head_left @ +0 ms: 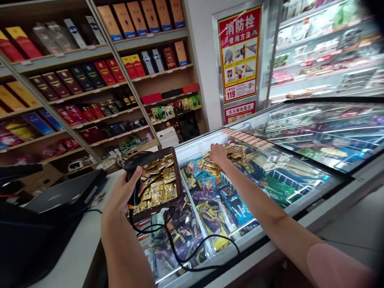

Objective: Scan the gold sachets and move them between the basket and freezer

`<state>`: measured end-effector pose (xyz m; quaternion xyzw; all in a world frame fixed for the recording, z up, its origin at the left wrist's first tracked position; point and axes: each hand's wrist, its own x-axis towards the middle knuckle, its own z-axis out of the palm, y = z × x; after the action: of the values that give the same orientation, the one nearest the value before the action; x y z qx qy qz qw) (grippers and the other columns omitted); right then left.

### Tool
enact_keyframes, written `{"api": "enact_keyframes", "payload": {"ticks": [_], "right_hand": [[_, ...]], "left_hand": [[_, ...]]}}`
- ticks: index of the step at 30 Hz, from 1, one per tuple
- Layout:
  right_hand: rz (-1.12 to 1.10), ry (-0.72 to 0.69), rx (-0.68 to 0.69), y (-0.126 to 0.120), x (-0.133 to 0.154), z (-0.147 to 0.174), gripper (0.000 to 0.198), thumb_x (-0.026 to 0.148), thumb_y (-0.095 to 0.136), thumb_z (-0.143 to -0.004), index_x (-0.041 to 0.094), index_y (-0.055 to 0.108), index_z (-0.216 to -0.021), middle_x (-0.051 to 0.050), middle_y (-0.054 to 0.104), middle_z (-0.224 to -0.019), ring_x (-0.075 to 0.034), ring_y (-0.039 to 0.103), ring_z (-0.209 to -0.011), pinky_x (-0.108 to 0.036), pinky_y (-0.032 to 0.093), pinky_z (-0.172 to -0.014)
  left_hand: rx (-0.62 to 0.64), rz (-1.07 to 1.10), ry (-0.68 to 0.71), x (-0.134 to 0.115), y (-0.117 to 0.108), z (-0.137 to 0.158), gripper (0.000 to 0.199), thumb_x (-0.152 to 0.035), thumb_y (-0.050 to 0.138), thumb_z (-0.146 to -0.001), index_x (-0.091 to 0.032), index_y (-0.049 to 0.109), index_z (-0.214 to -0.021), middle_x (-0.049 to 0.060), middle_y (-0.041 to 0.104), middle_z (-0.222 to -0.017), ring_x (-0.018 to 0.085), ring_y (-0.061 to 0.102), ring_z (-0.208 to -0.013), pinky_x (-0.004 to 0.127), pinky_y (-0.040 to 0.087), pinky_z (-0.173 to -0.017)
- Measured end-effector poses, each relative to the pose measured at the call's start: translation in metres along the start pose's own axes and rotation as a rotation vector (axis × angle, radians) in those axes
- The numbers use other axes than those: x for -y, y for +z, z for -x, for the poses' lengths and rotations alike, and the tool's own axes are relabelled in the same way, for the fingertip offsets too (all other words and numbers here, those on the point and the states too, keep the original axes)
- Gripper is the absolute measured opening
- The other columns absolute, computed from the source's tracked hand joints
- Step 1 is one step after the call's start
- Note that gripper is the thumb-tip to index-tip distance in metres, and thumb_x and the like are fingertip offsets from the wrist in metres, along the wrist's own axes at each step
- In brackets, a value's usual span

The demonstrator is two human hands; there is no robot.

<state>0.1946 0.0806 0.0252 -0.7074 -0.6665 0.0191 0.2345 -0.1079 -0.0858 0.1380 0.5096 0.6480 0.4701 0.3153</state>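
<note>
My left hand [123, 196] is wrapped round the handle of a black barcode scanner [136, 168], from which a black cable [180, 252] loops over the freezer. Just behind the scanner is a dark brown basket [179, 176] of small gold-wrapped packets [162, 192]. Reaching forward into the open part of the chest freezer [204, 232], my right hand [218, 154] has its fingers curled closed among more gold packets [237, 152]. Whatever those fingers grip is hidden. Blue, yellow and purple bags [210, 184] of frozen goods lie below this hand.
A sliding glass lid [288, 168] covers the freezer's right side. Shelves [72, 100] of boxed bottles stand at left, above a counter with a dark screen-like device [66, 196]. A red fire-hydrant poster [240, 56] hangs ahead, beside a lit open display fridge [327, 52].
</note>
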Motion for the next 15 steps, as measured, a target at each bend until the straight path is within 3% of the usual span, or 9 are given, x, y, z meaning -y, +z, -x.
{"api": "enact_keyframes", "payload": {"ticks": [4,9,12,15], "right_hand": [[-0.019,-0.207,-0.014,0.001,0.045,0.016,0.031,0.029,0.051,-0.097,0.011,0.062,-0.119,-0.020,0.063,-0.120,-0.030,0.057,-0.114,-0.040,0.041,-0.095],[-0.064,-0.586,0.229,0.027,0.147,0.037,0.029,0.037,0.052,-0.096,0.015,0.067,-0.107,-0.016,0.066,-0.114,-0.027,0.063,-0.105,-0.033,0.048,-0.084],[-0.082,-0.755,0.270,0.052,0.205,0.042,0.028,0.024,0.053,-0.093,0.013,0.063,-0.117,-0.018,0.064,-0.120,-0.029,0.061,-0.111,-0.034,0.048,-0.087],[-0.122,-0.914,0.262,0.081,0.248,0.038,0.053,0.003,0.050,-0.084,0.010,0.049,-0.137,-0.022,0.054,-0.137,-0.034,0.052,-0.124,-0.043,0.045,-0.096]], "left_hand": [[-0.146,0.010,-0.038,0.012,-0.037,0.004,0.059,-0.073,0.073,-0.061,-0.021,0.058,-0.086,-0.003,0.054,-0.052,0.013,0.049,-0.044,0.021,0.034,-0.039],[-0.194,0.097,-0.040,0.022,-0.053,0.010,0.060,-0.073,0.073,-0.059,-0.020,0.059,-0.085,-0.003,0.053,-0.054,0.011,0.049,-0.044,0.020,0.034,-0.040],[-0.177,0.141,-0.020,0.024,-0.054,0.010,0.059,-0.071,0.073,-0.060,-0.019,0.057,-0.082,-0.005,0.052,-0.056,0.009,0.048,-0.043,0.020,0.035,-0.040],[-0.151,0.155,-0.015,0.027,-0.055,0.009,0.059,-0.071,0.072,-0.061,-0.019,0.057,-0.084,-0.005,0.052,-0.056,0.008,0.046,-0.041,0.020,0.035,-0.040]]}}
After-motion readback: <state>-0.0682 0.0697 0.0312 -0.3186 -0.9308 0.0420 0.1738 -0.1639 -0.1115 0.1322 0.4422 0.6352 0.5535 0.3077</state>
